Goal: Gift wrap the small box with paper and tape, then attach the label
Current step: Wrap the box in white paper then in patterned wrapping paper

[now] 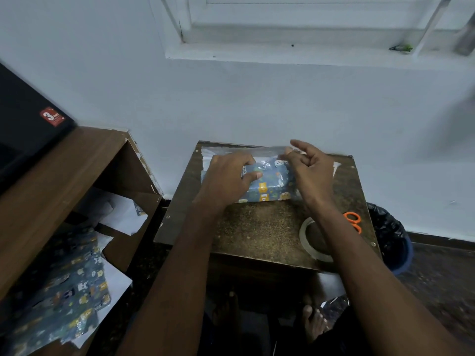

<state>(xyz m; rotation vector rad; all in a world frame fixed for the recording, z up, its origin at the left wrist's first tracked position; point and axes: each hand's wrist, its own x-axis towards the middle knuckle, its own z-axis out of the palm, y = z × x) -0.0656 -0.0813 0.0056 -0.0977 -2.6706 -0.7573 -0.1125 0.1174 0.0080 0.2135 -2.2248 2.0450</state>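
Observation:
A small box partly covered in blue cartoon-print wrapping paper lies at the far side of a small brown table. My left hand rests on the box's left part, thumb and fingers curled round the paper there. My right hand is at the box's right end, where its thumb and fingers pinch the far paper flap, whose white underside shows. The roll of clear tape lies on the table's near right, partly hidden by my right forearm.
Orange-handled scissors lie at the table's right edge. A blue bin with a black liner stands to the right. At the left, a wooden shelf holds spare wrapping paper and a dark box. A wall stands close behind.

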